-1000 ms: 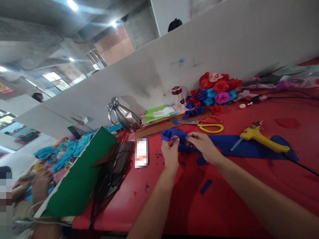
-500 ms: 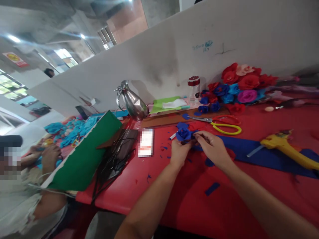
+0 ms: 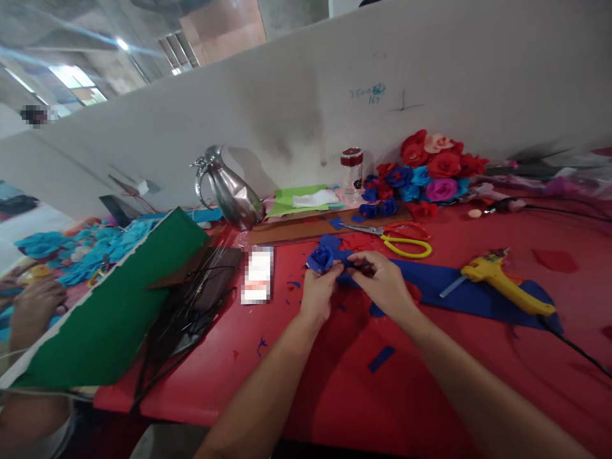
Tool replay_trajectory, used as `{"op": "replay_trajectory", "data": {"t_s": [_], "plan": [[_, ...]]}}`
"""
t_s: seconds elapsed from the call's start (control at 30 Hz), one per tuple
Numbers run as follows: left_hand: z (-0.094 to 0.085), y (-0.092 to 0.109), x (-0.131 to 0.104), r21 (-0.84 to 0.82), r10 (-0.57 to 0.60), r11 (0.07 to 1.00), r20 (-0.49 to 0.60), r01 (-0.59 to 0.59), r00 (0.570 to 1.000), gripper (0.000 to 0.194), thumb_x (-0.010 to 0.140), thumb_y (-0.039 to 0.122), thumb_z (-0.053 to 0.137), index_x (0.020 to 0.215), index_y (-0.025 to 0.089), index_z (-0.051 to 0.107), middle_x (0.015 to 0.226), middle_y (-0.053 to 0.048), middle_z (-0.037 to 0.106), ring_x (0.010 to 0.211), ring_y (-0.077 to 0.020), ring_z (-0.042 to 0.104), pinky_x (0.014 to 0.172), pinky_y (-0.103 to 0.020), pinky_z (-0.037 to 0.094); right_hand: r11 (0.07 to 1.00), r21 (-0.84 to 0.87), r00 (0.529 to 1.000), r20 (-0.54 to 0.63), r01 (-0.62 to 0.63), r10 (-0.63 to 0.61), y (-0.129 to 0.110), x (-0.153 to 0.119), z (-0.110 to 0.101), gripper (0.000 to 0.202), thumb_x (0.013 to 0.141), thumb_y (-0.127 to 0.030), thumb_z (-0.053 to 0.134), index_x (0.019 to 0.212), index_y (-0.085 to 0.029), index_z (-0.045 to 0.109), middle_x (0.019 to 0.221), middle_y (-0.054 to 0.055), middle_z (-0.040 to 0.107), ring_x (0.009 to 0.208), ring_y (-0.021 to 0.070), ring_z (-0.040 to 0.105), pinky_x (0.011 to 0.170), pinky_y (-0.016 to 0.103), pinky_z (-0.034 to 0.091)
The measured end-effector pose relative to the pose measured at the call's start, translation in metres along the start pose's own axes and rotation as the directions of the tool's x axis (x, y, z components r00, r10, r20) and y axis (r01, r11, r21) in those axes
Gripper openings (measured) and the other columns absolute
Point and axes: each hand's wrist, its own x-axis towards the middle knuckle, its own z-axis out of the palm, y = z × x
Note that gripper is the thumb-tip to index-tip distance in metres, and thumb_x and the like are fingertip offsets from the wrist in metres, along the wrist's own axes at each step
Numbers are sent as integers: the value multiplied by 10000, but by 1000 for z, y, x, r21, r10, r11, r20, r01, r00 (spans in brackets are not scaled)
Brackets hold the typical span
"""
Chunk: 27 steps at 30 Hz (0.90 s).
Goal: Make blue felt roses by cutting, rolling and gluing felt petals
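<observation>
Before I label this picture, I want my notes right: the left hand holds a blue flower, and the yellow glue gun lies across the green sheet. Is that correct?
Not quite: the yellow glue gun lies across the blue strip, not the green sheet, as the head view shows. The left hand does hold a blue flower.

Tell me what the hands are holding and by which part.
The left hand holds a blue flower below its petals; whether the right hand holds anything is unclear.
</observation>
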Motion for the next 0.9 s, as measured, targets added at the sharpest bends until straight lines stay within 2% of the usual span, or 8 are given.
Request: {"op": "replay_trajectory", "data": {"t_s": [0.07, 0.2, 0.3, 0.53, 0.8, 0.9], "plan": [[-1, -1, 1, 10, 23, 1000, -4, -23, 1000, 259, 536, 297, 820, 623, 135, 638, 492, 60, 492, 444, -41, 357, 464, -205, 274, 1000, -4, 1000, 6, -3, 3, 0, 0, 0, 195, 727, -316, 614, 868, -207, 694, 882, 62, 696, 802, 202, 659, 771, 359, 536], [-2, -3, 4, 13, 83, 996, -4, -83, 997, 216, 543, 257, 813, 641, 147, 655, 560, 28, 581, 551, -94, 511, 567, -230, 419, 1000, 1, 1000, 8, -13, 13, 0, 0, 0, 192, 718, -312, 625, 864, -213, 701, 888, 62, 708, 806, 203, 662, 778, 361, 538], [-1, -3, 5, 21, 107, 994, 3, -107, 994, 187, 549, 237, 803, 656, 155, 673, 601, 12, 625, 621, -127, 574, 631, -261, 471, 1000, 13, 1000, 10, -17, 17, 1, 1, -1, 198, 710, -301, 627, 868, -211, 707, 896, 66, 716, 807, 205, 668, 781, 363, 542], [-1, 0, 0, 19, 95, 995, 43, -96, 995, 153, 573, 231, 791, 619, 154, 667, 613, 0, 632, 639, -135, 588, 692, -287, 483, 1000, -12, 1000, 10, 20, -20, 2, 2, -2, 213, 721, -312, 600, 867, -215, 721, 895, 71, 721, 815, 211, 666, 785, 361, 534], [-1, 1, -1, 24, 102, 994, 32, -103, 994, 194, 549, 264, 821, 602, 151, 672, 607, -7, 637, 639, -144, 599, 717, -300, 492, 987, -141, 997, 17, 76, -74, -5, 0, -4, 226, 740, -277, 571, 863, -221, 751, 877, 61, 731, 811, 213, 668, 795, 362, 530], [-1, 1, -2, 49, 121, 991, 51, -124, 991, 190, 558, 276, 819, 608, 150, 686, 624, -20, 658, 640, -151, 600, 711, -306, 498, 984, -168, 998, 14, 62, -60, -7, -1, -6, 224, 735, -271, 559, 833, -227, 756, 874, 61, 747, 826, 223, 680, 808, 366, 526]]}}
